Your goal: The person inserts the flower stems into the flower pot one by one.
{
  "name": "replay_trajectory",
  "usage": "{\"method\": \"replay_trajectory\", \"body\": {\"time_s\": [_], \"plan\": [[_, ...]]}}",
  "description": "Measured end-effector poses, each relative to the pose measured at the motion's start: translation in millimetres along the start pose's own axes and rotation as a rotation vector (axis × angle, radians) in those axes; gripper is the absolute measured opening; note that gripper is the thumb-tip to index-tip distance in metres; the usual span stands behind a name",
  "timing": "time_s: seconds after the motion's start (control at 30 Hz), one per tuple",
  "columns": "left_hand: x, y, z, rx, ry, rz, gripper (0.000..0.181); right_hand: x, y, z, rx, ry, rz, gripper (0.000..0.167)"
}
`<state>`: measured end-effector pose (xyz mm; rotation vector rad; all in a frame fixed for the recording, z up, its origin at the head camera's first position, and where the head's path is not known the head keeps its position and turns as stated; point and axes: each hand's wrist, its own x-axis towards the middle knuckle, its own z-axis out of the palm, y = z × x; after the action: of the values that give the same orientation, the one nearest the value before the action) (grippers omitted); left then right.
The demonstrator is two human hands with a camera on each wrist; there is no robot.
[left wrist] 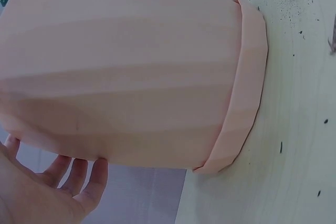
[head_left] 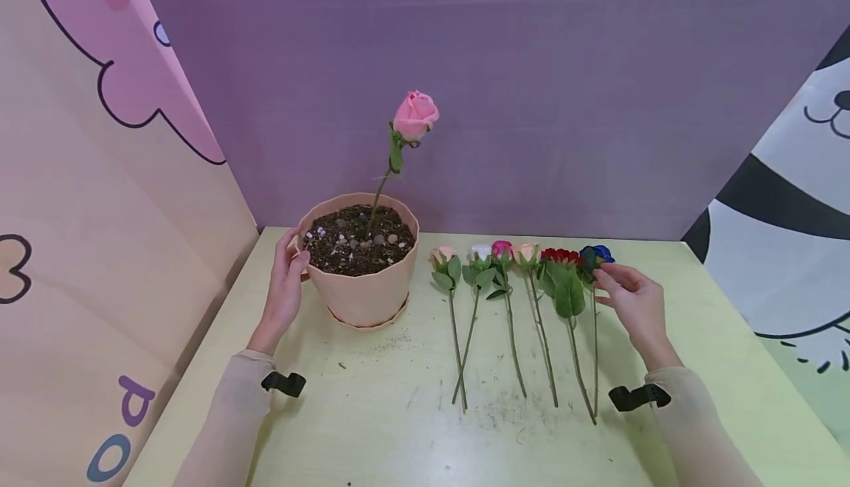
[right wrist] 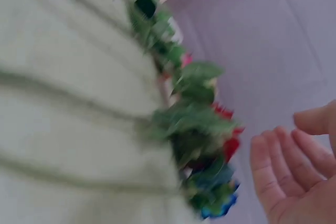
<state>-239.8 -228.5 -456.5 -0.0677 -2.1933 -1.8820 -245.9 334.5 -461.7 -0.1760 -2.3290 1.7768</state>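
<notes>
A pink rose (head_left: 416, 116) stands slightly tilted in the soil of a peach flowerpot (head_left: 361, 296). At the pot's left rim my left hand (head_left: 282, 291) holds on, thumb at the rim; the left wrist view shows fingertips (left wrist: 95, 174) against the outer wall (left wrist: 131, 77). My right hand (head_left: 637, 310) is beside the blue rose (head_left: 598, 253), rightmost of several roses lying in a row. The right wrist view shows that hand (right wrist: 296, 174) with fingers apart from the blue flower (right wrist: 220, 203) and nothing between them.
Red (head_left: 561, 256), peach (head_left: 527, 253), magenta (head_left: 502, 249), white (head_left: 480, 251) and another peach rose (head_left: 441, 254) lie between pot and right hand, stems toward the front; the two leftmost stems cross. Soil crumbs dot the table (head_left: 372, 428). A purple backdrop (head_left: 531, 103) stands behind.
</notes>
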Motion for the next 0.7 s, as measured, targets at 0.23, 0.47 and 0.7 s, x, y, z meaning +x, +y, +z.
{"method": "replay_trajectory", "body": {"time_s": [0.23,0.47,0.7], "plan": [[0.1,0.5,0.1,0.0,0.004,0.002,0.056,-2.8,29,-12,-0.152,-0.085,0.137,0.058],[0.2,-0.5,0.3,-0.006,0.001,0.007,0.056,-4.8,45,-18,-0.18,-0.145,0.19,0.059],[0.9,-1.4,-1.1,-0.008,-0.002,0.011,0.056,-5.1,52,-17,-0.195,-0.206,0.242,0.065]]}}
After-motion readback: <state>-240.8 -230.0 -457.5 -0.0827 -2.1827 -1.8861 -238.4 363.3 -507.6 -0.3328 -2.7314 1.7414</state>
